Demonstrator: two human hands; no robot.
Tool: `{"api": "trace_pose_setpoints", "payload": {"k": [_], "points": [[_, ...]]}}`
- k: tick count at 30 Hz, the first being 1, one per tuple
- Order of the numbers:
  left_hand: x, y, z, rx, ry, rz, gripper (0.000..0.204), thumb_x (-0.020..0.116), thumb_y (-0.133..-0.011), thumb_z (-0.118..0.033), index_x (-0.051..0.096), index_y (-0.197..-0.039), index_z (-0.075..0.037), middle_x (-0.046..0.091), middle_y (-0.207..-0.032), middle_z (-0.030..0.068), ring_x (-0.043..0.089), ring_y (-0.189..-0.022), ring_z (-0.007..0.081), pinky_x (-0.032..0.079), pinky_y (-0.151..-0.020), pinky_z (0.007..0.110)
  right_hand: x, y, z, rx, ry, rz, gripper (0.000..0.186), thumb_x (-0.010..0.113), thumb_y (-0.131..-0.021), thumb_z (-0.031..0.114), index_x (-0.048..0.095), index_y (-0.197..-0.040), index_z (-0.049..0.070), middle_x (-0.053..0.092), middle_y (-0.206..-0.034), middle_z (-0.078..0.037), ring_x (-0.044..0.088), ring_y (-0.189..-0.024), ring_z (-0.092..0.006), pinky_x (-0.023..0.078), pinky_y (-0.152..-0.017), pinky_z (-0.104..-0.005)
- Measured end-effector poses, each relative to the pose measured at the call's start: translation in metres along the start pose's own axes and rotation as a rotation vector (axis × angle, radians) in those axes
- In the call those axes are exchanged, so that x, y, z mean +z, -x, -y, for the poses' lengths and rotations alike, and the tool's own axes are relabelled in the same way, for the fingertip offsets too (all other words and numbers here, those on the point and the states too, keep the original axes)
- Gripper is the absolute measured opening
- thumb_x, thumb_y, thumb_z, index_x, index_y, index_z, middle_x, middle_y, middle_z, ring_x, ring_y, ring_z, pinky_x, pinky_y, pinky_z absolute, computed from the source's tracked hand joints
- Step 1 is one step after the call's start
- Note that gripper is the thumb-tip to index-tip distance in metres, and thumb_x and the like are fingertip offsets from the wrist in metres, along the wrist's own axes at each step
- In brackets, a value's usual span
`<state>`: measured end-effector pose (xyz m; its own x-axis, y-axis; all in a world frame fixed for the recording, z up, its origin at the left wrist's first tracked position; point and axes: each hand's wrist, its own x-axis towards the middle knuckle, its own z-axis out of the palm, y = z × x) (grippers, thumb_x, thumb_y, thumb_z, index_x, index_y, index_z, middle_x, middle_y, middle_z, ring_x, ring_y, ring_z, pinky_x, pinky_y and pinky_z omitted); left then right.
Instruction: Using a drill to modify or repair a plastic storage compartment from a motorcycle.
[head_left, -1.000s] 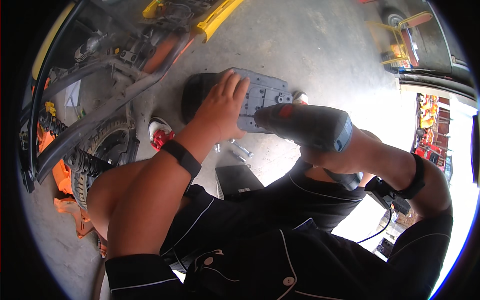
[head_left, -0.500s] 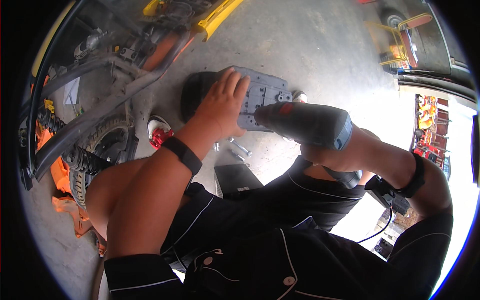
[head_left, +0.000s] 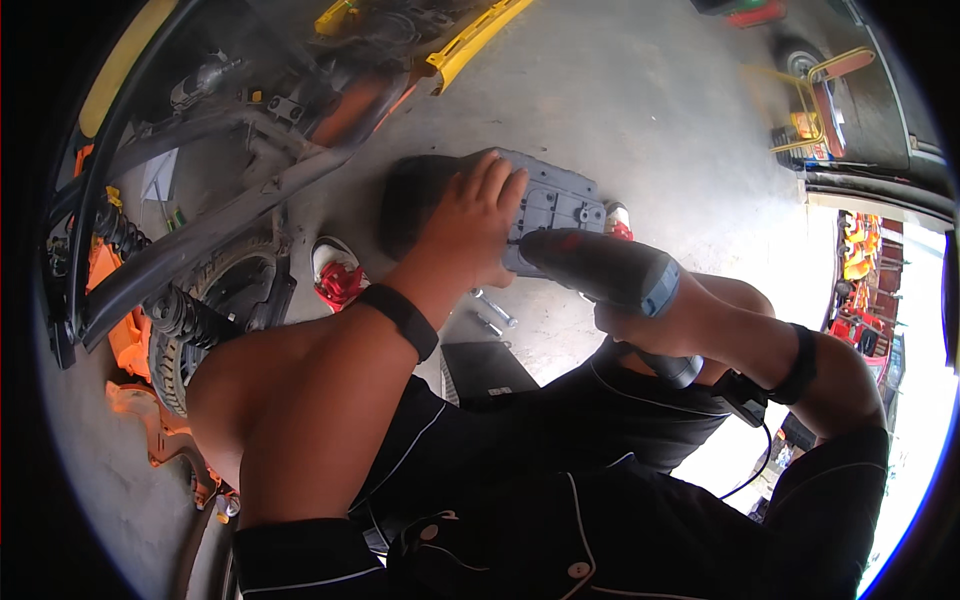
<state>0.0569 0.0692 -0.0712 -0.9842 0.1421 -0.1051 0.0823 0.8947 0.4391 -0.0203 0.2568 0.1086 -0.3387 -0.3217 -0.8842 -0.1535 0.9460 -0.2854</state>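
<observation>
A black seat (head_left: pixel 410 205) with a dark grey underside plate (head_left: pixel 560 190) full of bosses and holes lies between my shoes. My left hand (head_left: pixel 475 225) grips the plate's left part, fingers bent over it and thumb at the near edge. My right hand (head_left: pixel 655 320) holds a black and grey cordless power tool (head_left: pixel 610 270), its nose against the plate just right of my left hand, hiding the exact contact point. A bolt-like metal piece (head_left: pixel 497 306) and a smaller one (head_left: pixel 487 323) lie on the floor below, near a flat black object (head_left: pixel 480 365).
A vehicle frame (head_left: pixel 200 240) with a tyre (head_left: pixel 175 375), springs and orange parts (head_left: pixel 130 340) stands close on my left. A yellow beam (head_left: pixel 470 45) is at upper left. A yellow metal frame (head_left: pixel 820 85) stands far right, beside a doorway with red and yellow items (head_left: pixel 860 250) outside.
The view has shifted, so the scene sits lower and farther right. The power tool's rear and my right hand have swung left relative to the plate; its nose stays at the plate.
</observation>
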Motion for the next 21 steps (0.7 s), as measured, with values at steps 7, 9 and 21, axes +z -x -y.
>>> {"api": "trace_pose_setpoints", "payload": {"k": [7, 9, 21], "points": [[-0.004, 0.0, 0.0, -0.044, 0.027, 0.019, 0.124, 0.093, -0.06, -0.037, 0.026, -0.159, -0.003, 0.029, -0.161, 0.0189, 0.018, -0.157, 0.0354, 0.027, -0.125, 0.052, 0.011, -0.024, -0.026, -0.215, -0.064, -0.08, 0.037, 0.068, -0.087, 0.014, 0.063, -0.122, 0.004, 0.071, -0.096, -0.012, 0.07, -0.089, -0.0225, 0.057, -0.08, -0.0359], [-0.003, 0.0, -0.001, -0.056, 0.029, 0.019, 0.124, 0.092, -0.061, -0.037, 0.026, -0.159, -0.003, 0.028, -0.161, 0.0187, 0.018, -0.157, 0.0353, 0.026, -0.125, 0.053, 0.013, -0.028, -0.031, -0.298, -0.048, -0.106, 0.037, 0.068, -0.087, 0.013, 0.063, -0.122, 0.004, 0.071, -0.096, -0.012, 0.07, -0.089, -0.0223, 0.057, -0.08, -0.0357], [-0.004, 0.0, -0.001, -0.056, -0.02, 0.036, 0.124, 0.093, -0.062, -0.042, 0.026, -0.16, -0.004, 0.028, -0.162, 0.0181, 0.018, -0.158, 0.0349, 0.031, -0.123, 0.055, -0.007, 0.015, 0.007, -0.026, -0.125, -0.044, 0.038, 0.07, -0.087, 0.01, 0.062, -0.123, 0.003, 0.071, -0.099, -0.009, 0.07, -0.091, -0.0201, 0.057, -0.082, -0.035]]}}
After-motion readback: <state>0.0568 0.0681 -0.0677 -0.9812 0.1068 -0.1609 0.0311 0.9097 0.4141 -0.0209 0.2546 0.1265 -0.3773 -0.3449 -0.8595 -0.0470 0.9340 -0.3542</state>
